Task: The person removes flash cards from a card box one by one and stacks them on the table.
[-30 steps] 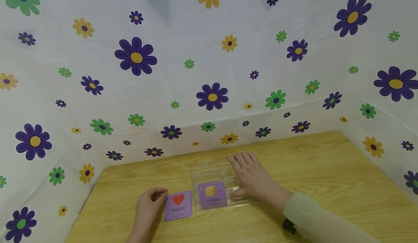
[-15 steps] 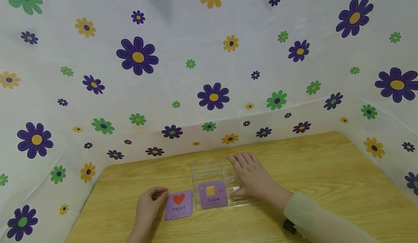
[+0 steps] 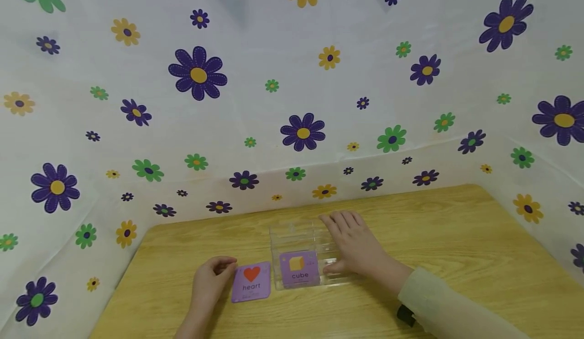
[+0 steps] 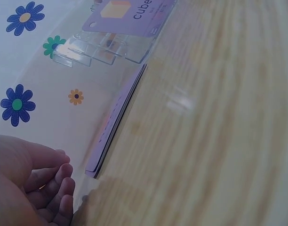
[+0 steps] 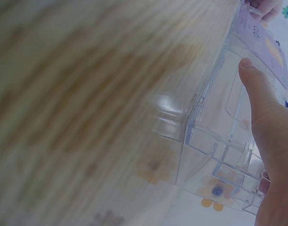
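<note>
A clear plastic card holder stands on the table in the head view, with a purple "cube" card in its left section. My right hand grips the holder's right part, thumb at the front and fingers reaching over the back. In the right wrist view the thumb lies along its clear wall. Left of the holder lies a purple "heart" card; the left wrist view shows it edge-on as a thin stack. Beside its left edge rests my left hand, fingers loosely curled with nothing in them.
The wood-grain table meets a white sheet printed with flowers at the back and both sides. A dark band shows under the right sleeve.
The head view has shifted slightly, so the scene sits a little to the right and the table things slightly higher. Both hands, the cards and the holder keep their places relative to each other.
</note>
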{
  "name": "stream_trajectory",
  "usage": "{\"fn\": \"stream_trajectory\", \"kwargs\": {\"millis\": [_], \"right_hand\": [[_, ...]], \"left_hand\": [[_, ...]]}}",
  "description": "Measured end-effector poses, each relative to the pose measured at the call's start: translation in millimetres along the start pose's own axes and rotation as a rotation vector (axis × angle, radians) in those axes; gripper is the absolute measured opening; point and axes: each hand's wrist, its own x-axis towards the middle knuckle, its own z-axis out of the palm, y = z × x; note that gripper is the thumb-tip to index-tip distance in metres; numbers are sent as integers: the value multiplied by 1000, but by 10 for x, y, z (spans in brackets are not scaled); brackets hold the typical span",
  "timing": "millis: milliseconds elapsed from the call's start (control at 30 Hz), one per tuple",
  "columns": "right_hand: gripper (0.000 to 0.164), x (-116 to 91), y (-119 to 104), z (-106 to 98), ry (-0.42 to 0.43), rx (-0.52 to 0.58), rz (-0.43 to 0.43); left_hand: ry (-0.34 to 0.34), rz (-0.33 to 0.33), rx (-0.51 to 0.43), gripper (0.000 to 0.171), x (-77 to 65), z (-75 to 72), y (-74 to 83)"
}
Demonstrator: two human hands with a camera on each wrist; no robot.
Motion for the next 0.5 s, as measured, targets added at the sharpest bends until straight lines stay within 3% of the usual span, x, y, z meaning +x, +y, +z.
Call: {"fn": "stream_trajectory", "kwargs": {"millis": [267,500], "right_hand": [[131,0,4,-15,-4,0,2],[131,1,2,-3,-9,8,6]], "left_hand": [[24,5,-10,15,-9,10,17],[2,14,-27,16,-32,-1,71]]}}
